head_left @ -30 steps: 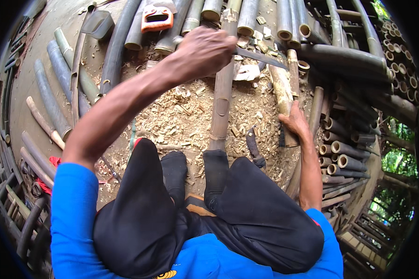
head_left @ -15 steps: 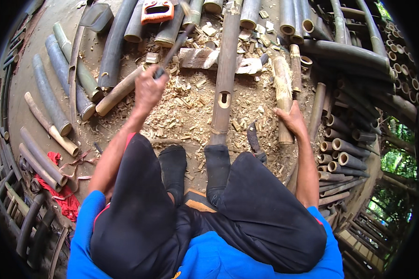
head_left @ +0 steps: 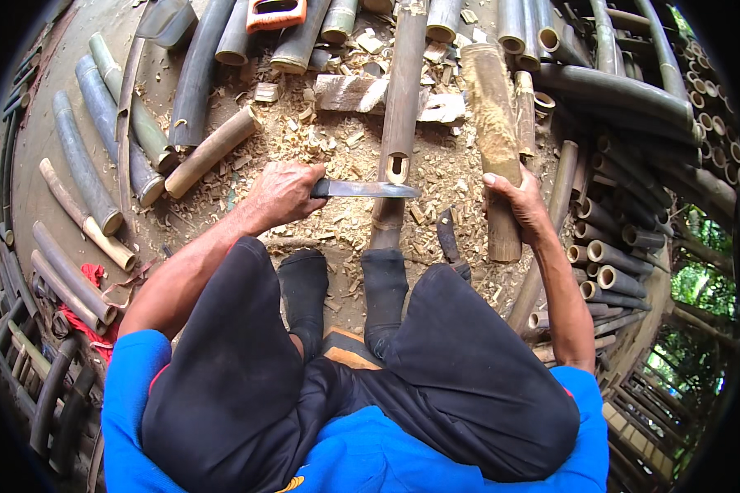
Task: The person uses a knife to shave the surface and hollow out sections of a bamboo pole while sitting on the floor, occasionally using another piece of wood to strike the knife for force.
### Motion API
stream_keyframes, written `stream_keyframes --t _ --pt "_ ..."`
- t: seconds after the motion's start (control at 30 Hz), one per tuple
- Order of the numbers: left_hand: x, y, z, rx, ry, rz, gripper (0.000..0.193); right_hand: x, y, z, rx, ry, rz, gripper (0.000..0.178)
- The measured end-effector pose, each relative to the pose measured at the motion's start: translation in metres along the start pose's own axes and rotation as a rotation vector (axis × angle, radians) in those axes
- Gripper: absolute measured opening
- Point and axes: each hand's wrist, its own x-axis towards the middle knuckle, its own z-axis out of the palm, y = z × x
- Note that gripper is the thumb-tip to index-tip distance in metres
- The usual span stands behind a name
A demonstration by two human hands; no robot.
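Positioning — left hand is clenching knife, right hand is clasping frayed billet — next move is likely requiring steady alignment.

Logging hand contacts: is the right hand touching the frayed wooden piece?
Touching: the head view shows the right hand gripping the frayed wooden piece, thumb lying across it.

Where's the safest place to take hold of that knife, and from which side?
Probably best to grip the knife by its dark handle, coming from the left, as the left hand does: the long bare blade points right, so that end seems best avoided.
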Motion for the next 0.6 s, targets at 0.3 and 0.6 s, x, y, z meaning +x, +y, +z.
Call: stream_keyframes --t 0.3,0.6 --pt "-0.001 0.002 -0.002 -0.006 -0.031 -0.013 0.031 -0.001 -0.015 0.016 -0.319 -0.144 -0.112 0.074" --pt "0.010 -0.006 -0.002 0.011 0.022 -0.007 0.017 -0.023 -0.031 0.028 -1.102 -0.321 -0.726 0.062"
